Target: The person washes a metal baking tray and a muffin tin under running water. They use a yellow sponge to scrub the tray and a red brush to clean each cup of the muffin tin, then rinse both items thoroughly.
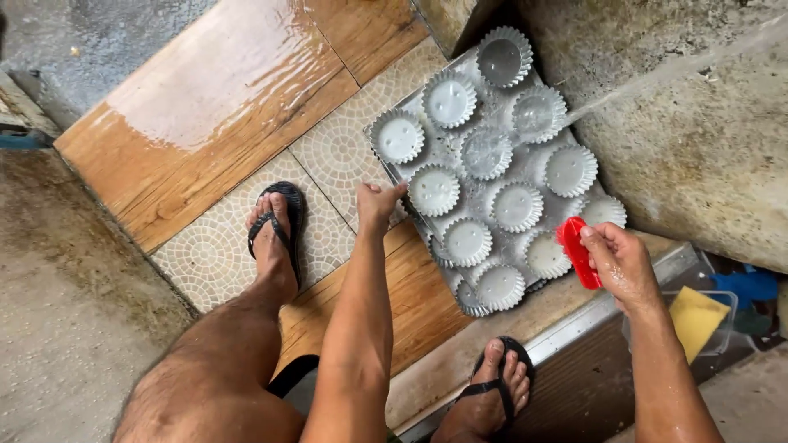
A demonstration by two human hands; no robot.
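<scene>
Two feet in black flip-flops (277, 223) stand on the wet tiled floor (205, 98), and near the right foot a clear tub holding a yellow sponge (694, 318) sits past the metal step edge. The left hand (376, 203) clenches the near left edge of the grey baking tray (460, 143) of fluted moulds, which leans against the rough wall (698, 164). The right hand (621, 264) grips a red brush (576, 251) at the tray's near right corner, with a water jet (657, 74) striking the far side

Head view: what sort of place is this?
Probably an outdoor or utility wash spot: wet floor tiles, rough concrete wall, and a water jet hitting a metal mould tray that the left hand steadies.
</scene>
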